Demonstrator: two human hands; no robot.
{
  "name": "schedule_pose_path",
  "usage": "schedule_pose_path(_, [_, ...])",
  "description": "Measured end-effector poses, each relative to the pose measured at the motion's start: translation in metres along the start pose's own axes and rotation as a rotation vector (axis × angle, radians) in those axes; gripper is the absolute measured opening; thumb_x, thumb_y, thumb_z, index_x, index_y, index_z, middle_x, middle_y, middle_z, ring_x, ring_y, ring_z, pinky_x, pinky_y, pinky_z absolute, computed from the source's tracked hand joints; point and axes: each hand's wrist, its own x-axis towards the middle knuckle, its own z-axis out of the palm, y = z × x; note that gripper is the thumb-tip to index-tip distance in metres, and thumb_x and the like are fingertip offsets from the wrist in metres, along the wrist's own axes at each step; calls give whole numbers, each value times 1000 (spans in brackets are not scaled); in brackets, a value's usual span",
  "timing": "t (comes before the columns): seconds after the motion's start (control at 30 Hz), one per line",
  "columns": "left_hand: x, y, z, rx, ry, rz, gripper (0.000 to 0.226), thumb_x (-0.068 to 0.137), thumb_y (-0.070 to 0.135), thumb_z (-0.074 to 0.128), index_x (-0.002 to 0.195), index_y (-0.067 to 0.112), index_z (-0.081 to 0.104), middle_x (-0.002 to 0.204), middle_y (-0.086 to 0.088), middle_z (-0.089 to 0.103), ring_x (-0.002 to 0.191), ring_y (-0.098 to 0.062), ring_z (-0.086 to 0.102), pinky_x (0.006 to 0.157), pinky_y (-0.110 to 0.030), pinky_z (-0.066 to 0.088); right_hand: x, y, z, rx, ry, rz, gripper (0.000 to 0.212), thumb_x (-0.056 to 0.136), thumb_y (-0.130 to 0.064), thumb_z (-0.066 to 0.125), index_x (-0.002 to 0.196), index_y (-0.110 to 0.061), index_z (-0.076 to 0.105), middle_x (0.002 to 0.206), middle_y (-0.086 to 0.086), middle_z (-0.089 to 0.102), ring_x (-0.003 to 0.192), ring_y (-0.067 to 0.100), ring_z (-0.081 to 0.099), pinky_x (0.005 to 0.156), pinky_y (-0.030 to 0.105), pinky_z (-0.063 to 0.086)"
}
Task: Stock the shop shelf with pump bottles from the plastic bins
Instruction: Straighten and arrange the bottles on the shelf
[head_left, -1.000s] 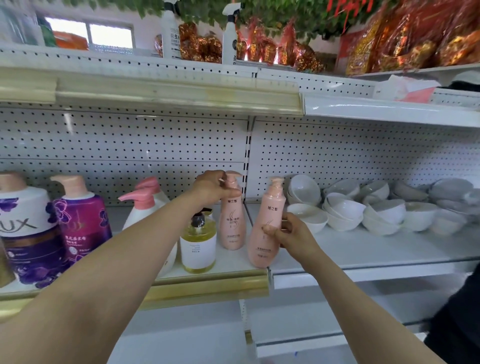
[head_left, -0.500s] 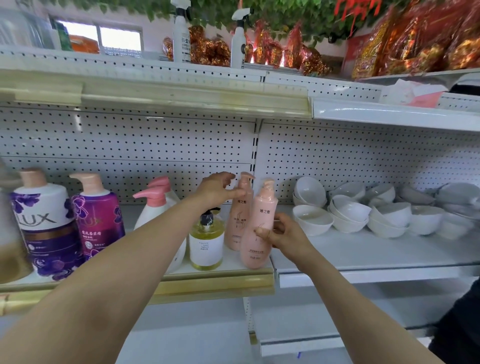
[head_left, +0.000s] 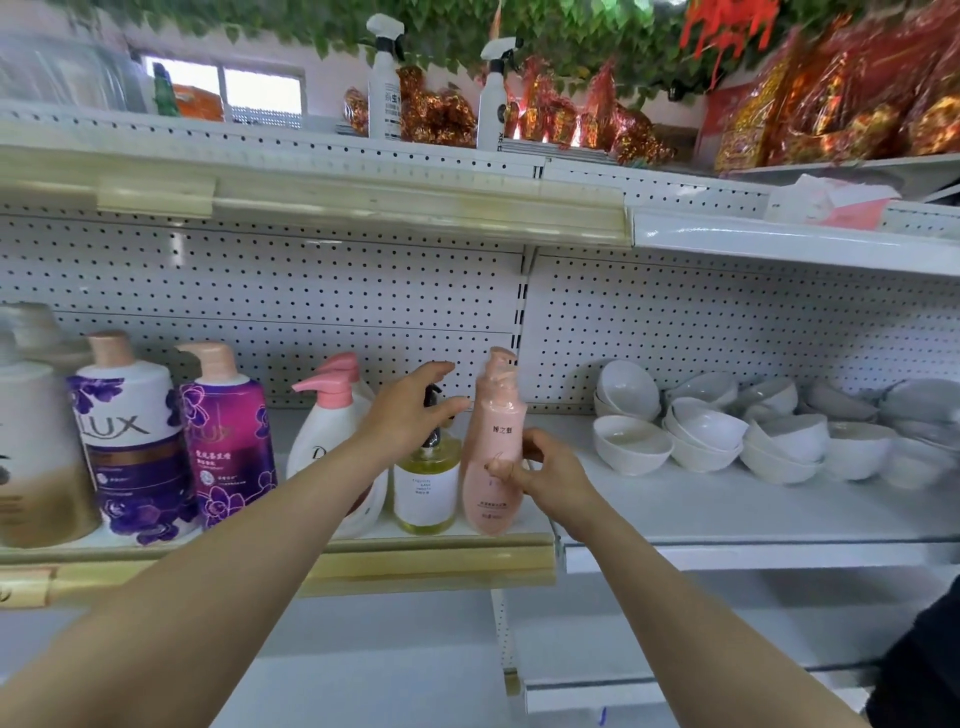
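1. My right hand (head_left: 545, 470) grips the pink pump bottle (head_left: 496, 431) low on its body, thumb and fingers curled round it.
2. The bottle's base sits on the shelf (head_left: 431, 564), at the right end of its front edge, just beside a yellow bottle (head_left: 426, 486).
3. My left hand (head_left: 408, 415) hovers over the yellow bottle's black pump, fingers spread, holding nothing.
4. White bowls (head_left: 701, 434) are stacked further right; a purple LUX bottle (head_left: 231, 436) stands further left.
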Motion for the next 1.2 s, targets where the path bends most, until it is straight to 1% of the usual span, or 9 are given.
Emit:
schedule_pose_path(0.07, [8,6,2,-77,6,-34,64,88,47,67,144,24,47,140,-3,56,129,-20,52,108,-37,41,-1,0,0,-8,27,-5,45,82,-34,81,120,-19,63,113,-10,67,108,6,61,86,24,51])
schedule_pose_path(0.13, [19,11,6,-74,-1,-57,65,88,49,65,145,24,45,141,-2,56,128,-20,53,107,-42,43,-3,3,-4,-3,48,-1,43,82,-32,81,119,-20,63,111,-10,68,105,6,62,89,29,53])
schedule_pose_path(0.3, [44,14,24,-7,-116,-83,72,87,53,66,148,25,40,144,-2,53,126,-19,53,95,-32,47,-4,9,-23,23,72,40,44,81,-33,82,118,-21,63,109,-8,70,104,7,64,93,41,57])
schedule_pose_path(0.47, [57,12,40,87,-88,-62,44,77,51,75,114,29,64,110,1,71,88,-10,62,65,-20,43,-5,16,-38,49,91,62,48,79,-33,83,121,-20,63,111,-5,71,107,11,65,94,45,57])
schedule_pose_path(0.57, [58,11,43,66,-44,-81,38,69,53,78,98,34,62,98,5,70,87,-10,64,74,-28,52,-5,17,-44,57,101,67,46,80,-30,83,120,-19,64,110,-4,72,105,11,66,92,46,57])
schedule_pose_path(0.67, [56,12,42,67,-45,-82,39,65,55,79,93,36,59,93,7,68,83,-7,63,74,-29,53,-3,17,-44,60,110,67,44,80,-28,83,118,-19,64,108,-4,72,103,10,67,91,45,58])
schedule_pose_path(0.93, [47,16,40,126,-30,-53,44,71,58,76,105,34,60,106,4,73,86,-13,66,82,-37,56,2,14,-31,59,72,66,50,78,-31,85,121,-17,63,110,-3,71,105,12,67,91,43,58])
schedule_pose_path(1.07, [38,18,32,121,-37,-84,74,74,64,72,134,26,51,123,0,67,107,-20,64,91,-43,54,0,13,-30,37,48,60,47,79,-32,84,119,-18,64,110,-5,71,104,9,66,90,42,59])
schedule_pose_path(1.2, [12,14,21,93,16,-96,85,73,58,76,143,24,42,140,-2,56,124,-23,54,100,-42,48,-2,9,-25,30,26,50,48,79,-32,84,121,-18,64,112,-4,71,106,11,65,91,42,58])
